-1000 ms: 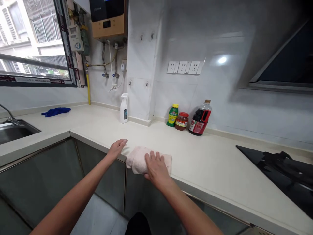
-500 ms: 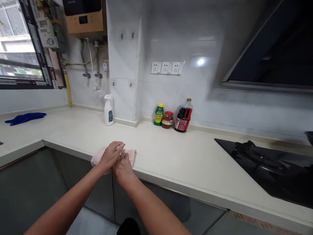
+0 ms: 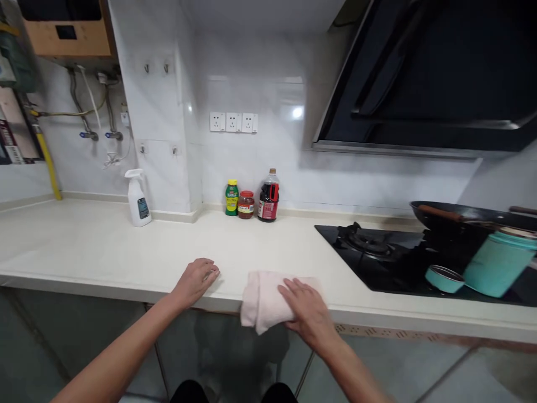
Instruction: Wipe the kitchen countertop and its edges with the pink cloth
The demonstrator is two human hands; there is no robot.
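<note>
My right hand [image 3: 308, 310] is on a folded pale pink cloth [image 3: 268, 299] at the front edge of the white countertop [image 3: 176, 240]. Its fingers lie over the top of the cloth and the thumb is at the lower side. Part of the cloth hangs over the counter's edge. To the left, my left hand [image 3: 196, 282] hovers at the counter's front with loosely bent fingers, thumb apart, and nothing visible in it. It does not touch the cloth.
Against the wall stand a white spray bottle [image 3: 138, 201], a green bottle [image 3: 231, 198], a red-lidded jar [image 3: 245, 206] and a dark sauce bottle [image 3: 268, 198]. Right are a black gas stove [image 3: 369, 263], a wok [image 3: 474, 215], a turquoise canister [image 3: 499, 266] and a small turquoise container [image 3: 444, 280].
My hands were together on the cloth and have come apart. My right hand has moved right along the counter with the cloth; the left is off it. The view has turned right.
</note>
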